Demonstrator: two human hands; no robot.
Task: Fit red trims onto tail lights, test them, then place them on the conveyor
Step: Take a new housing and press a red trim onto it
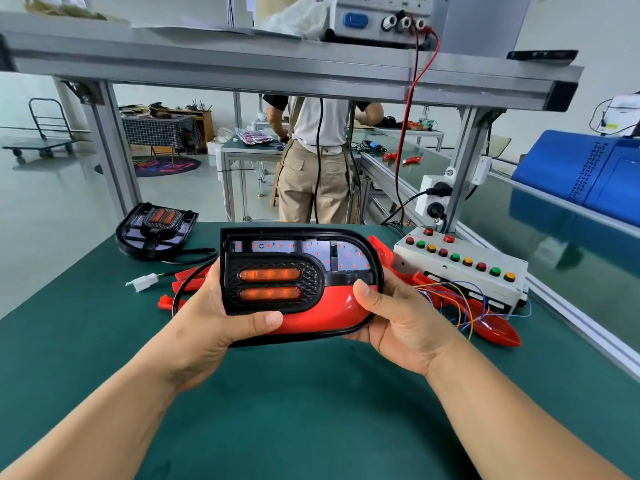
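I hold a black tail light above the green table, face up, its two orange bars and small red dots lit. A red trim sits along its lower edge. My left hand grips the left end, thumb on the trim. My right hand grips the right end, thumb on the trim's right part. A second tail light lies at the back left with a black cable and white connector. Loose red trims lie behind and to the right.
A white test box with coloured buttons and loose wires stands at the right. The conveyor runs along the right side beside a blue case. A power supply sits on the overhead shelf. Another person stands behind the table.
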